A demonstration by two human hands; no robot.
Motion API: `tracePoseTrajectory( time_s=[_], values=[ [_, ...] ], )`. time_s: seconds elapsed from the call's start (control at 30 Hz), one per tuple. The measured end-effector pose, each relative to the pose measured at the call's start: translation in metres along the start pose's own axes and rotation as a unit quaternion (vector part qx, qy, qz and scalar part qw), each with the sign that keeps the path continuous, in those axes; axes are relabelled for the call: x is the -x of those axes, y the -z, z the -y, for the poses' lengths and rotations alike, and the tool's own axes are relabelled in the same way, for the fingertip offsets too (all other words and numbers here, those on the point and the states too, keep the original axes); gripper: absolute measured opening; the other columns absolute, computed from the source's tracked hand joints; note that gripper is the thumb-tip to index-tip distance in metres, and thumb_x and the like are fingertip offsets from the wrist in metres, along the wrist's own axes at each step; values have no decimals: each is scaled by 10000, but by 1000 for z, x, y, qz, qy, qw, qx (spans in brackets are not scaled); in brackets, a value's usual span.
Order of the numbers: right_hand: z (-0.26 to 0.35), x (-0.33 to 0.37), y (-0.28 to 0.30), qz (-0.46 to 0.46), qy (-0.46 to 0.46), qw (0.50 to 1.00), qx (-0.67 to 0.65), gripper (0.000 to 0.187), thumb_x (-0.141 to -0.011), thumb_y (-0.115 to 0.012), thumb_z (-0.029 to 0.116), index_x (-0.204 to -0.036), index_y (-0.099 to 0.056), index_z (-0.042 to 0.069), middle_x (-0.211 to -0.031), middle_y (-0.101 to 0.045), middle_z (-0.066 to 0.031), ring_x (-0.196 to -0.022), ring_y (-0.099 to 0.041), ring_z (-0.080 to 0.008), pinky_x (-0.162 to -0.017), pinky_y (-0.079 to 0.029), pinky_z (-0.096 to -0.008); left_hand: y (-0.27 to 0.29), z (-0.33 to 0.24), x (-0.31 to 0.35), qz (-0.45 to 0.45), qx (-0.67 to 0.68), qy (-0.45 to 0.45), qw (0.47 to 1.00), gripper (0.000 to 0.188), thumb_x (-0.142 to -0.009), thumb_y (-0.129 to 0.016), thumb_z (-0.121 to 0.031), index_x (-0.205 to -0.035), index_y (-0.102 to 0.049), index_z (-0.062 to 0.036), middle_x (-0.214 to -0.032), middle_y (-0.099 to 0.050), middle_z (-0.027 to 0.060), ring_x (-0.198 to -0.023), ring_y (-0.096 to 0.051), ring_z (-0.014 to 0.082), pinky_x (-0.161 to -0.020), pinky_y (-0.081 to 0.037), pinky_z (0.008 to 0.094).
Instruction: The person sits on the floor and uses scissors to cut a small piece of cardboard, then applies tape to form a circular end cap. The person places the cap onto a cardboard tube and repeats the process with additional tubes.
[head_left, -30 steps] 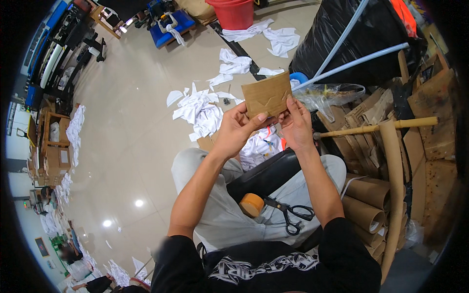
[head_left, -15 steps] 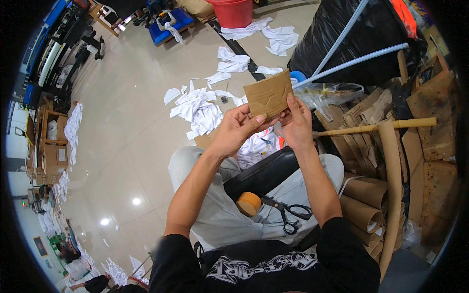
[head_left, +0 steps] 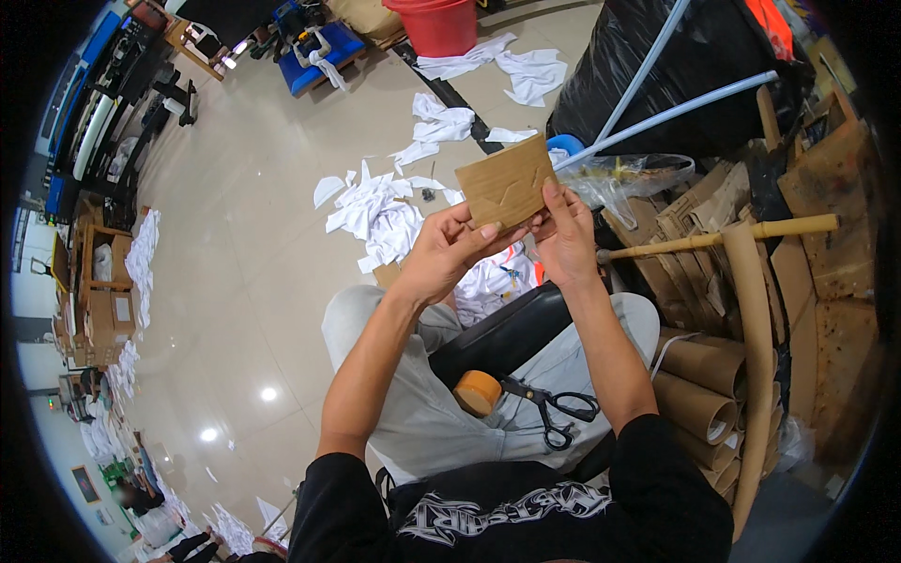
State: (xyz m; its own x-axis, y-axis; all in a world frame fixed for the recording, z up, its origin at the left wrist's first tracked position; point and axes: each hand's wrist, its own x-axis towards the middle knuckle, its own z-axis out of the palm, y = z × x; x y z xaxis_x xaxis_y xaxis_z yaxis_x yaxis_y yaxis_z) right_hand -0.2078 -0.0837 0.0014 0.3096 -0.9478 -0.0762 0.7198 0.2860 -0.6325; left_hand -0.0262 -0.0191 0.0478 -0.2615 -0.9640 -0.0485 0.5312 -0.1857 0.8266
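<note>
A small brown piece of cardboard [head_left: 502, 178] with a V-shaped crease is held up in front of me. My left hand [head_left: 446, 251] pinches its lower left edge, thumb on the near face. At its lower right corner my right hand [head_left: 565, 235] grips it, the thumb lying along the face and the other fingers behind. Black-handled scissors [head_left: 554, 408] and a roll of tan tape [head_left: 478, 392] rest on my lap, against my light trousers.
White fabric scraps [head_left: 380, 220] lie over the tiled floor ahead. A black plastic bag [head_left: 657, 66], pale blue tubes [head_left: 666, 117], a bamboo pole [head_left: 723, 240] and rolled cardboard [head_left: 694, 403] crowd my right side. A red tub [head_left: 439, 26] stands farther off.
The cardboard and both hands have shifted slightly left, and the cardboard is tilted a little differently. Both hands keep their grip. The scissors and tape stay put on my lap.
</note>
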Motion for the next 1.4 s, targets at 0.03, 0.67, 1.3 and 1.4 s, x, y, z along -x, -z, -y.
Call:
tracePoseTrajectory(
  time_s=[0.03, 0.67, 1.3, 1.4],
  values=[
    [0, 0, -1, -1, 2, 1000, -4, 167, -974, -732, 201, -986, -660, 51, -887, -699, -28, -681, -599, -82, -649, -499, -238, -1, 0, 1, -8, -1, -7, 1000, 471, -1004, -647, -120, -1407, -496, 73, -1360, -615, 202, -1261, -609, 280, -1132, -462, 433],
    [-14, 4, -8, -32, 60, 995, 75, 195, -943, -771, 179, -992, -651, 33, -859, -690, -16, -686, -607, -65, -648, -500, -210, 2, 20, -10, -121, -1, -37, 992, 351, -1000, -678, -143, -1266, -588, 68, -1226, -679, 155, -1075, -688, 207, -973, -568, 358],
    [-18, 12, -18, -80, 180, 952, 233, 215, -948, -761, 207, -989, -663, 21, -824, -694, -11, -664, -595, -47, -623, -483, -214, -9, 20, -8, -143, 14, -75, 987, 338, -1016, -629, -94, -1294, -561, 87, -1234, -672, 211, -1104, -702, 307, -996, -593, 431],
    [0, 6, -13, -24, 77, 956, 281, 222, -969, -734, 226, -987, -665, 15, -853, -697, -6, -690, -606, -52, -628, -491, -230, 6, 13, -9, -135, -12, -76, 988, 400, -1007, -647, -140, -1326, -537, 76, -1302, -638, 214, -1177, -662, 333, -1063, -540, 496]
  ],
)
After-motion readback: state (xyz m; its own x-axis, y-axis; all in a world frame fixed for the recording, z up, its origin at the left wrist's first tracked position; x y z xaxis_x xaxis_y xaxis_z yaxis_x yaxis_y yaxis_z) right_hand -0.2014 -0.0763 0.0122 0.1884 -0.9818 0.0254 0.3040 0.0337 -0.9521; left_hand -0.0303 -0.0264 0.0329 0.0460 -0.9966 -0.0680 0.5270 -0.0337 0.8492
